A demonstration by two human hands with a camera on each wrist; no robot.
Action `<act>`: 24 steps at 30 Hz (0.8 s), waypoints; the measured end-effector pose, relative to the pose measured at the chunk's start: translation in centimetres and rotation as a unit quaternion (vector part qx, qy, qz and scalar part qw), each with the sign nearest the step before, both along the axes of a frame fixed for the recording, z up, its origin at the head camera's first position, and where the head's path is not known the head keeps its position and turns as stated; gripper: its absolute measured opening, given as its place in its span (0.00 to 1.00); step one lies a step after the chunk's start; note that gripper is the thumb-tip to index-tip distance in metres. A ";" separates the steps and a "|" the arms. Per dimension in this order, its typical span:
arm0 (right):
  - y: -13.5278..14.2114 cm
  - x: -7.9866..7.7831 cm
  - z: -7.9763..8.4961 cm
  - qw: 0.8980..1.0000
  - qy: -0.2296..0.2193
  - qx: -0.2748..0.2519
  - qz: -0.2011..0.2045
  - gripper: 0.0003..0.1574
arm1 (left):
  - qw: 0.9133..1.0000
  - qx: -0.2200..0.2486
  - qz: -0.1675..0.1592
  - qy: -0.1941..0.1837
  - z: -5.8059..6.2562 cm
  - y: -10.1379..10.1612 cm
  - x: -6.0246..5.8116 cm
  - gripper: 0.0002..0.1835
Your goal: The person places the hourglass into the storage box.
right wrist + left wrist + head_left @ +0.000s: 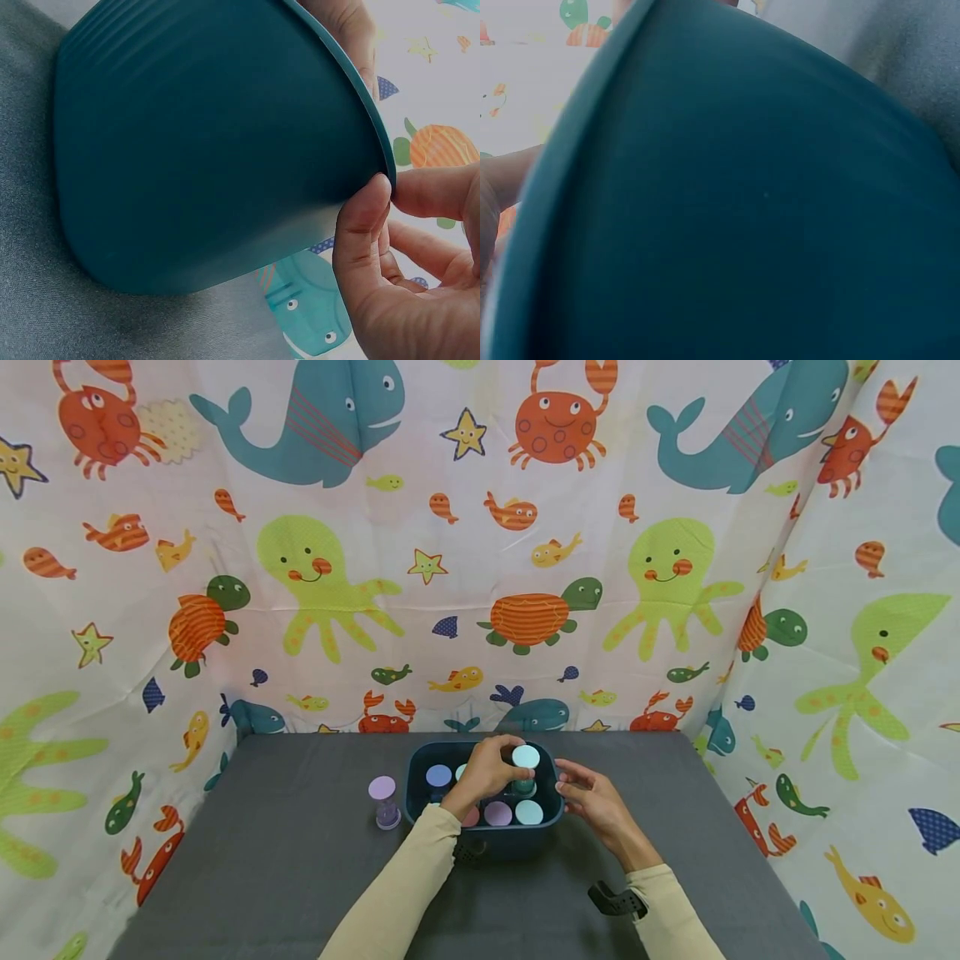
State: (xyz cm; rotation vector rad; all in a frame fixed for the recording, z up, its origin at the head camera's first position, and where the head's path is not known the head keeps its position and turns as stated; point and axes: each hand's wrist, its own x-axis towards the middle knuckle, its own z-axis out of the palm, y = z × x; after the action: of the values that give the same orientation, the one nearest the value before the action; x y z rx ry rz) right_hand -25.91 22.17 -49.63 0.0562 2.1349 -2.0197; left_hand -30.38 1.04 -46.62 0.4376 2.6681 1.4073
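In the head view my left hand [486,775] reaches over the dark teal bin [495,839], pinching a sand timer [526,756] with a pale blue-white cap and green lower part. That timer stands upright at the bin's right side, its cap above the rim. My right hand [597,806] grips the bin's right rim; the right wrist view shows the thumb [364,214] outside the wall and a finger across the edge. The bin's wall [742,187] fills most of the left wrist view. A lilac-capped sand timer [382,788] stands left of the bin.
Inside the bin are a blue cap [438,776], a purple cap [498,813], a light blue cap [528,812] and a pink one partly behind my left wrist. The grey tabletop [300,860] meets a sea-animal printed curtain [465,552] behind and at both sides.
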 end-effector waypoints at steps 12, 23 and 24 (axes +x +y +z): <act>0.1 0.0 0.0 1.000 0.006 0.009 0.005 0.29 | 1.000 -0.025 0.003 0.011 -1.3 0.0 -0.5 0.28; -0.1 0.1 0.1 1.000 0.009 0.012 0.003 0.29 | 0.996 -0.076 -0.025 0.029 -2.2 0.1 -0.6 0.28; -0.1 0.1 0.1 1.000 0.009 0.011 0.001 0.29 | 0.995 -0.086 -0.029 0.032 -2.2 0.1 -0.6 0.28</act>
State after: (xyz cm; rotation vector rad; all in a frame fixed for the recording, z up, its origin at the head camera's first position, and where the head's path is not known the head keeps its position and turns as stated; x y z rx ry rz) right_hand -25.77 22.07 -49.49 0.0387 2.1659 -2.0036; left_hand -30.98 1.17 -48.84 0.5448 2.7723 1.1562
